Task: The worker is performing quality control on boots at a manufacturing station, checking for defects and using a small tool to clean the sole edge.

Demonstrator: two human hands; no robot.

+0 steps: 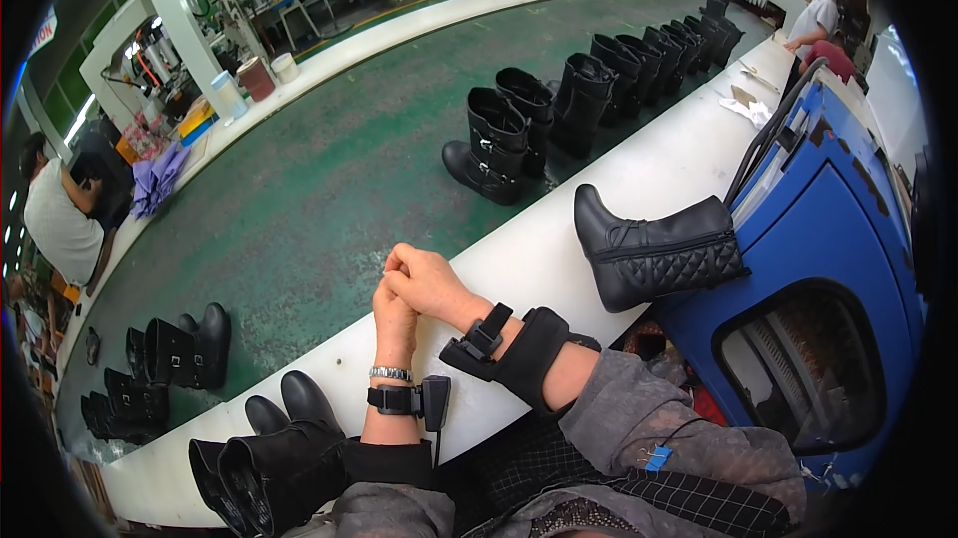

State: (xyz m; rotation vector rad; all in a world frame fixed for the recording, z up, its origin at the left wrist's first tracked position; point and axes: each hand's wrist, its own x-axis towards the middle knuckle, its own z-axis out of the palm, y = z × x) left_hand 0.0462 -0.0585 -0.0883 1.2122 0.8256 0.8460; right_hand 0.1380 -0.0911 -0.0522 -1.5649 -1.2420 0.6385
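Right now your left hand (396, 320) and right hand (436, 286) touch mid-frame, fingers curled; whether either grip holds anything, I can't tell. 1 black boot (649, 257) lies sideways on the white bench (684, 151), right of centre. Its zip (689, 245) looks done up; what's left there, or on the upper-right boot row (616, 77), isn't shown.

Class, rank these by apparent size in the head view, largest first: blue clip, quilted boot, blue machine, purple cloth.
1. Blue machine
2. Quilted boot
3. Purple cloth
4. Blue clip
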